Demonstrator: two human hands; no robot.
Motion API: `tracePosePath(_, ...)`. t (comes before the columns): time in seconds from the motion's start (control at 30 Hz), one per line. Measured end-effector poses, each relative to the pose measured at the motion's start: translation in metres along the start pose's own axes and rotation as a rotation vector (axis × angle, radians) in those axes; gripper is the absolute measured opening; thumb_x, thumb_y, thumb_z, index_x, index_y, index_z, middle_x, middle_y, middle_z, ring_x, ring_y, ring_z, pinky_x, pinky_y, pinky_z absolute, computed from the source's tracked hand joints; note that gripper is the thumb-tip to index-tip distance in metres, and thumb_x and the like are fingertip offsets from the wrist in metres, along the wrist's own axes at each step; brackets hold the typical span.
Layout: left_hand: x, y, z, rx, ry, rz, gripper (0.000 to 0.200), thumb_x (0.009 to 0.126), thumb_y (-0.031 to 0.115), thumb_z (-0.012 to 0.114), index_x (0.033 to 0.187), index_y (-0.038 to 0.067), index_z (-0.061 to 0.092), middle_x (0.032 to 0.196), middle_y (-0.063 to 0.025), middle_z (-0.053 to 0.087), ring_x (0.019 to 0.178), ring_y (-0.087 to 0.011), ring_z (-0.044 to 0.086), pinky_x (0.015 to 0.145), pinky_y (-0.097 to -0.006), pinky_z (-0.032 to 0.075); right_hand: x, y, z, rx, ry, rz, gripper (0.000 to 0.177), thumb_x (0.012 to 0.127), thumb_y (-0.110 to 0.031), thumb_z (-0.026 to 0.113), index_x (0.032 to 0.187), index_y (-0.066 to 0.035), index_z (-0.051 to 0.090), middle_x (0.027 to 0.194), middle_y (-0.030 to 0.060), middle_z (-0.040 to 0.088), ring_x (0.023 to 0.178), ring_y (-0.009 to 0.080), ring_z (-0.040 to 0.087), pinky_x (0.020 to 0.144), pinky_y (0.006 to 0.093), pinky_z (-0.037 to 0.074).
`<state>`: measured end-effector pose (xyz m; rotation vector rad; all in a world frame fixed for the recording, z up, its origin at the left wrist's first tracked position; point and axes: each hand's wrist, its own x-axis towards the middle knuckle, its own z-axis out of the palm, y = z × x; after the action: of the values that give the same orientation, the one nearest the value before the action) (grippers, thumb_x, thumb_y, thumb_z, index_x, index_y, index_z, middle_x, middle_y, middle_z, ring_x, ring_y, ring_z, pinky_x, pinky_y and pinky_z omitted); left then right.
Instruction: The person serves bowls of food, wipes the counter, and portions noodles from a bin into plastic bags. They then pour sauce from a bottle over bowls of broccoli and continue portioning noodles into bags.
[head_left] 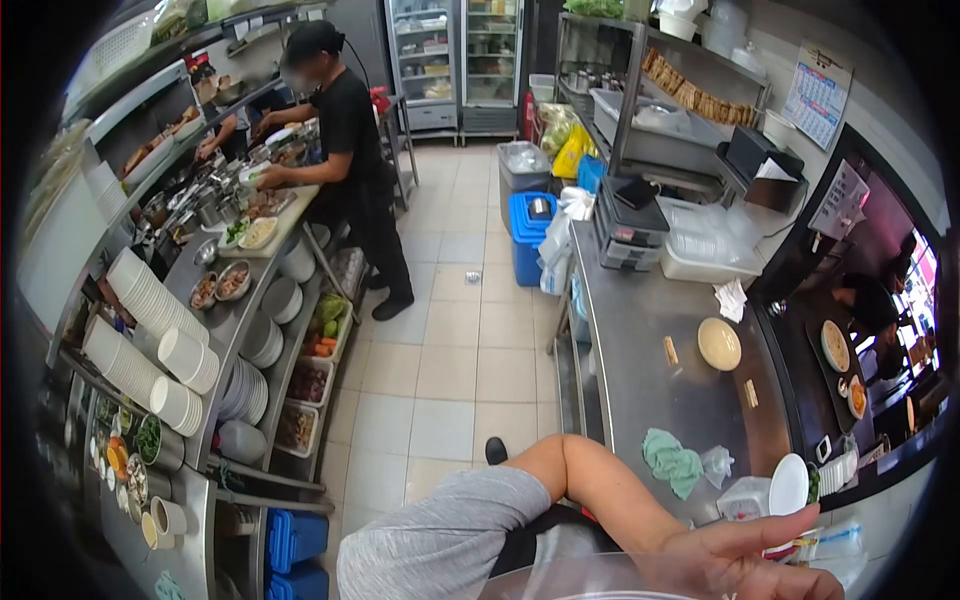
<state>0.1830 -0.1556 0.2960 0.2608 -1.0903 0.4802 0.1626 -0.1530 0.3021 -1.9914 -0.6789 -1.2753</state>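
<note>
Clear plastic tub (590, 578): only its curved, see-through rim shows, along the very bottom edge of the view, close under my chest. My left hand (745, 565) lies against its right side. My elbow is bent out in front of me, and a grey sleeve (440, 540) covers my upper arm. My fingers (790, 520) are stretched long and lie close side by side, not curled. Whether my thumb is pinching the rim I cannot tell, since the frame cuts it off. My right hand is out of sight.

Just beyond my hand, a steel counter (640, 330) runs away along the right. It carries a crumpled green cloth (672, 462), a round white lid (788, 485) and, further off, a cream bowl (718, 343). Blue bins (528, 235) stand at the counter's far end. Across the tiled floor (450, 370), well away from me, a co-worker in black (345, 150) bends over the left-hand counter beside stacked white bowls (150, 300).

The tub looks thin-walled and likely to flex. I judge a flat, spread palm against its side holds it better than a hard squeeze, which could buckle the rim. Keeping it level and close to my body, with the elbow tucked away from the counter edge, should guard against tipping.
</note>
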Motion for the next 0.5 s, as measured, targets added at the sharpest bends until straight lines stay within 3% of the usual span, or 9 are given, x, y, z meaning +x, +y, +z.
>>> tracePosePath(0.23,0.003,0.002,0.010,-0.004,0.048,0.049,0.091,0.086,0.068,0.015,0.136,-0.008,0.017,0.130,-0.0257,0.044,0.119,-0.0312,0.046,0.100,-0.0444,0.034,-0.026,-0.012,0.035,-0.010,0.031,-0.133,0.074,0.085,-0.059,0.030,0.135,-0.004,0.028,0.129,0.0282,0.033,0.122,0.0411,0.032,0.100,0.0485,0.026)
tracePosePath(0.3,0.004,0.003,0.013,0.048,0.006,0.100,0.092,0.086,0.068,0.015,0.136,-0.008,0.015,0.131,-0.0267,0.043,0.120,-0.0320,0.045,0.101,-0.0453,0.033,-0.041,-0.014,0.055,0.055,0.028,-0.270,0.071,0.084,-0.056,0.032,0.134,-0.005,0.030,0.127,0.0273,0.035,0.120,0.0404,0.034,0.099,0.0484,0.027)
tracePosePath(0.37,-0.003,0.010,-0.003,0.200,0.044,0.052,0.092,0.085,0.068,0.015,0.137,-0.008,0.014,0.130,-0.0281,0.042,0.121,-0.0326,0.045,0.101,-0.0463,0.032,-0.067,-0.014,0.080,0.291,-0.022,-0.540,0.068,0.084,-0.054,0.035,0.133,-0.006,0.032,0.125,0.0265,0.037,0.119,0.0397,0.036,0.097,0.0482,0.029)
tracePosePath(0.43,-0.019,0.024,-0.039,0.326,0.071,-0.033,0.092,0.085,0.068,0.016,0.137,-0.008,0.013,0.129,-0.0297,0.043,0.121,-0.0330,0.045,0.102,-0.0474,0.032,-0.102,-0.013,0.108,0.852,-0.339,-0.965,0.065,0.084,-0.051,0.037,0.132,-0.007,0.034,0.123,0.0256,0.039,0.117,0.0389,0.038,0.096,0.0481,0.031)
tracePosePath(0.5,-0.015,0.026,-0.044,0.194,-0.076,-0.003,0.093,0.085,0.069,0.018,0.137,-0.008,0.012,0.127,-0.0309,0.044,0.120,-0.0333,0.045,0.102,-0.0481,0.032,-0.138,-0.009,0.137,1.129,-0.790,-1.258,0.062,0.084,-0.049,0.040,0.131,-0.008,0.035,0.121,0.0247,0.041,0.115,0.0382,0.040,0.095,0.0479,0.032)
